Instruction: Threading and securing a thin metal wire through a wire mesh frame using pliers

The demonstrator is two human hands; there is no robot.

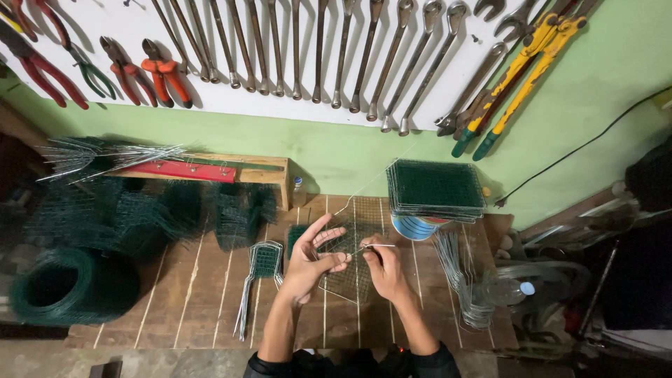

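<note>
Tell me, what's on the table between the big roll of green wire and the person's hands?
The head view shows a wire-framed green mesh piece with long handle wires, between the roll and the hands.

Wall: pale green (602, 77), evenly lit, behind the far edge of the workbench.
Board: a white panel (140, 28) on the wall, hung with a row of spanners (315, 49), red and orange pliers (157, 70) at its left end, and yellow-handled cutters (518, 77) at its right.
Cable: a thin black cord (581, 143) runs down the wall toward the bench's far right corner.
Workbench: brown wooden planks (196, 294) with pale seams.
Shelf: a small wooden rack (269, 168) at the far edge, with a red bar on it.
Floor: grey (42, 357), along the near edge.
Right side: dark clutter, too dim to tell.
</note>
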